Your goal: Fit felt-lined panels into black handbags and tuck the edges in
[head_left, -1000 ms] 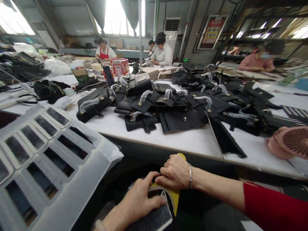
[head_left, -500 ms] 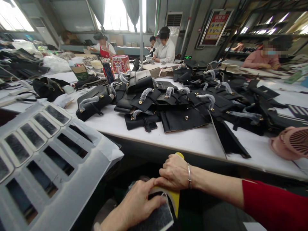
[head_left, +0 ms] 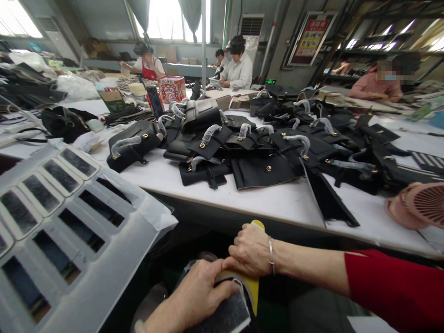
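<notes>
My right hand [head_left: 250, 249] is closed round a yellow tool [head_left: 254, 293]. Its rounded yellow end pokes out above the fist and a yellow edge shows below; the rest is hidden by my fingers. My left hand [head_left: 197, 291] grips a dark rectangular panel [head_left: 227, 312] with a white rim, its thumb lying on the upper corner. The left fingertips touch the right hand. A curved pale edge shows between the panel and the yellow tool. Both hands are low in front of the table's edge.
A grey slotted rack [head_left: 114, 240] with white-rimmed dark panels stands at the left. Black handbags [head_left: 208, 113] with wrapped handles cover much of the white table [head_left: 277, 206]. A pink fan [head_left: 418, 206] sits at the right. Several people work at tables behind.
The view has shifted slightly, and the rack sits a little further left. Both hands keep nearly the same hold and place. A person at the back left has raised a hand.
</notes>
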A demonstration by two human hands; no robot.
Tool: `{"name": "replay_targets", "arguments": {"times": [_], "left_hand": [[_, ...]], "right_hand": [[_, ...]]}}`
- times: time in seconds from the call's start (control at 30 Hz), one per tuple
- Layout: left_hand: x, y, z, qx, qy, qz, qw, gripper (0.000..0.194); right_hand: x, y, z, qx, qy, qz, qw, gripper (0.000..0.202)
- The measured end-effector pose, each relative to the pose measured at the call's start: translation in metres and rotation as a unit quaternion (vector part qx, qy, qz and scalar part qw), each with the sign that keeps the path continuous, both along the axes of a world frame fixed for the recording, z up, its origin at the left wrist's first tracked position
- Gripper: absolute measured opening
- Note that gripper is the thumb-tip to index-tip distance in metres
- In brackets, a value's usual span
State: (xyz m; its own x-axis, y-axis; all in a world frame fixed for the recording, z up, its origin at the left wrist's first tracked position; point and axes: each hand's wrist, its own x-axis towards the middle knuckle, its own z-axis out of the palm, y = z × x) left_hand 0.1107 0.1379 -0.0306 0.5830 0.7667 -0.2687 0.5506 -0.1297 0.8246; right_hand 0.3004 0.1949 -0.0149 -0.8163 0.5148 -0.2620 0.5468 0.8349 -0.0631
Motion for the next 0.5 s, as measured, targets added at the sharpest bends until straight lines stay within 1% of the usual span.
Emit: {"name": "replay_targets", "arguments": {"times": [0.13,0.33,0.5], "left_hand": [[-0.0001,0.0010,-0.0022,-0.002,-0.040,-0.005,0.999,0.025],[-0.0023,0.0003,-0.0072,-0.005,-0.041,-0.008,0.999,0.026],[-0.0036,-0.0001,-0.0077,0.001,-0.032,-0.011,0.999,0.028]], "right_hand": [[-0.0005,-0.0027,0.0021,-0.005,-0.008,-0.011,1.000,0.055],[-0.0037,-0.0049,0.0040,-0.017,-0.018,-0.025,0.999,0.054],[-0.0045,-0.0062,0.0040,-0.026,-0.032,-0.033,0.999,0.056]]}}
